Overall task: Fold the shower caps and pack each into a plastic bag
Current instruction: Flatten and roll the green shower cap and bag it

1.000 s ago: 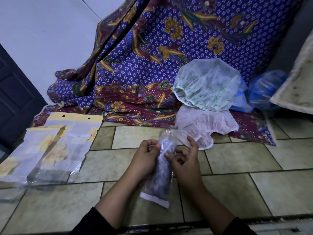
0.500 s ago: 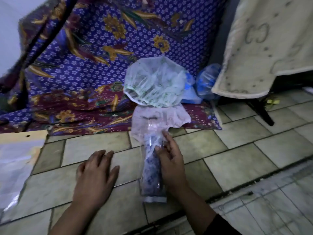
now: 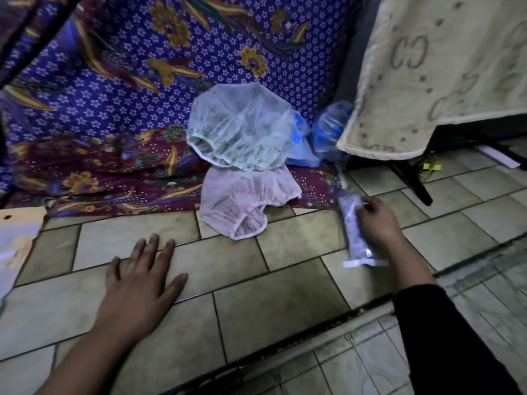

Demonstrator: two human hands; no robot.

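My right hand (image 3: 377, 222) grips a narrow clear plastic bag (image 3: 353, 229) with a folded purple-patterned shower cap inside, held out to the right just above the tiles. My left hand (image 3: 139, 283) rests flat on the tiled floor, fingers spread, holding nothing. A green-flowered white shower cap (image 3: 239, 129) stands puffed up against the batik cloth. Below it a pink shower cap (image 3: 245, 201) lies half on the cloth, half on the tiles. Blue shower caps (image 3: 328, 129) sit behind them, partly hidden.
A purple and maroon batik cloth (image 3: 114, 109) drapes the back and floor. A cream towel (image 3: 442, 75) hangs at the upper right over a dark stand leg (image 3: 413, 181). Unused plastic bags (image 3: 14, 243) lie at the left edge. A raised tiled step (image 3: 370, 352) runs along the lower right.
My left hand let go of the bag and settled flat on the floor. My right hand carried the packed bag from the middle to the right. The view swung right.
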